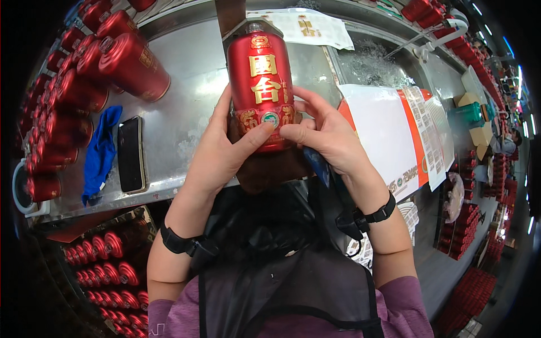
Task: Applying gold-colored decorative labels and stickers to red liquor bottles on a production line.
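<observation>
Our left hand (228, 138) and right hand (326, 132) together hold a glossy red, gold-lettered, roughly cylindrical bottle (260, 76) by its lower part.

I am holding a shiny red bottle (260, 76) in front of me; its gold-lettered side is facing me, its silvery neck (255, 27) is pointing away, and a round green sticker (271, 119) is sitting near its base.
</observation>
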`<state>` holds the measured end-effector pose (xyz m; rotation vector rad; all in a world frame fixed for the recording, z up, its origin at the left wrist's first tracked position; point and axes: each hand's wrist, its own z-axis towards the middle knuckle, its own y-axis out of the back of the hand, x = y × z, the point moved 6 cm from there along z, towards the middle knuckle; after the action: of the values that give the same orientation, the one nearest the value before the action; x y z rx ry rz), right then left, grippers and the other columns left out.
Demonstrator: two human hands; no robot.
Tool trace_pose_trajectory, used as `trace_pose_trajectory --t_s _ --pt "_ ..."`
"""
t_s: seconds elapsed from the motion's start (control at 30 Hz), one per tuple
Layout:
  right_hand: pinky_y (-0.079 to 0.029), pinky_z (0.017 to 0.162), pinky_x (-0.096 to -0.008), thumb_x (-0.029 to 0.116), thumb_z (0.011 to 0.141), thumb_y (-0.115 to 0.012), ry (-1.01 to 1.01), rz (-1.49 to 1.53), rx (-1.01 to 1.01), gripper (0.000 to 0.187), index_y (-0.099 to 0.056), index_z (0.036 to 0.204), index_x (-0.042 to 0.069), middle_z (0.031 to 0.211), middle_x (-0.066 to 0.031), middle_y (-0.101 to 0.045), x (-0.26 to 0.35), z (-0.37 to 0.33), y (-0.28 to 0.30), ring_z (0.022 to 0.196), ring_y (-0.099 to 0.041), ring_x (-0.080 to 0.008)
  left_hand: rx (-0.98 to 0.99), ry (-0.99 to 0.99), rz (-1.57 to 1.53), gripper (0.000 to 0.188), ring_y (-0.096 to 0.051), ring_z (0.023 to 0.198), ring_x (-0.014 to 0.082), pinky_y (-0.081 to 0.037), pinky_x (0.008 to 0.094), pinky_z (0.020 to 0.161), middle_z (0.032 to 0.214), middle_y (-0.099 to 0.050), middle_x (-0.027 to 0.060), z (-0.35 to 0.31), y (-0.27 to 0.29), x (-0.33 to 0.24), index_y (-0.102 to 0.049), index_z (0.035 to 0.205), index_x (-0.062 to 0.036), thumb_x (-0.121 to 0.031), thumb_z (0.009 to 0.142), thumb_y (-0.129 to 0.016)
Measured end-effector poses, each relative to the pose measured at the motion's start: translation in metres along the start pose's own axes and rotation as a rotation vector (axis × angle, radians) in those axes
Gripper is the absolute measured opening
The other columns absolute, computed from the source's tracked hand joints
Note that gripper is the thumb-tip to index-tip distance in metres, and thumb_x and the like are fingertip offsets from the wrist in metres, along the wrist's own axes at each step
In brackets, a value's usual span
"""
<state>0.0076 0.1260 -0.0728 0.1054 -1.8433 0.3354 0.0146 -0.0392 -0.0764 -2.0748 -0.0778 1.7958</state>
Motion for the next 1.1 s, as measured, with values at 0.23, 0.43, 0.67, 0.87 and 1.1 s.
trace_pose_trajectory --t_s 0.23,0.43,0.67,0.87,1.1 --pt "-0.046 0.071 -0.0195 0.006 0.080 -0.080 0.021 0.009 0.040 0.080 -0.037 0.147 -0.001 0.131 -0.0138 -0.055 -0.010 0.004 0.005 0.077 -0.055 -0.0026 0.010 -0.015 0.017 0.087 -0.054 0.124 0.0200 -0.046 0.0354 0.103 0.138 -0.050 0.0121 -0.001 -0.001 0.000 -0.021 0.154 -0.0028 -0.005 0.086 -0.075" --pt "-0.045 0.070 -0.0175 0.010 0.078 -0.084 0.008 0.037 0.047 0.083 -0.039 0.147 -0.001 0.126 -0.0132 -0.057 -0.007 0.002 0.005 0.073 -0.050 -0.0007 0.034 -0.012 0.024 0.090 -0.053 0.126 0.0206 -0.046 0.0359 0.104 0.139 -0.049 0.0123 -0.002 -0.001 0.000 -0.020 0.154 -0.0030 -0.004 0.084 -0.076" --pt "-0.049 0.092 -0.0282 0.016 0.082 -0.082 -0.036 0.034 0.000 0.079 -0.039 0.145 -0.004 0.123 -0.0158 -0.060 0.002 0.005 -0.001 0.110 -0.061 -0.0179 0.031 0.021 -0.134 0.082 -0.050 0.128 0.0212 -0.043 0.0368 0.107 0.141 -0.048 0.0131 0.002 0.002 0.005 -0.020 0.154 -0.0028 -0.010 0.090 -0.072" --pt "-0.050 0.087 -0.0260 0.008 0.087 -0.075 -0.039 -0.010 0.021 0.069 -0.040 0.146 0.001 0.124 -0.0105 -0.060 0.001 0.009 -0.001 0.106 -0.061 -0.0136 0.001 -0.016 -0.052 0.077 -0.050 0.129 0.0214 -0.043 0.0370 0.108 0.142 -0.047 0.0139 0.000 0.000 0.003 -0.022 0.154 -0.0023 -0.010 0.093 -0.069" --pt "-0.050 0.078 -0.0217 0.011 0.089 -0.073 -0.002 0.014 0.042 0.068 -0.040 0.147 0.003 0.122 -0.0078 -0.061 -0.003 0.012 0.002 0.100 -0.061 -0.0097 0.008 -0.021 -0.038 0.074 -0.050 0.129 0.0204 -0.043 0.0359 0.108 0.143 -0.046 0.0136 0.000 0.002 0.006 -0.022 0.154 -0.0022 -0.013 0.096 -0.066"
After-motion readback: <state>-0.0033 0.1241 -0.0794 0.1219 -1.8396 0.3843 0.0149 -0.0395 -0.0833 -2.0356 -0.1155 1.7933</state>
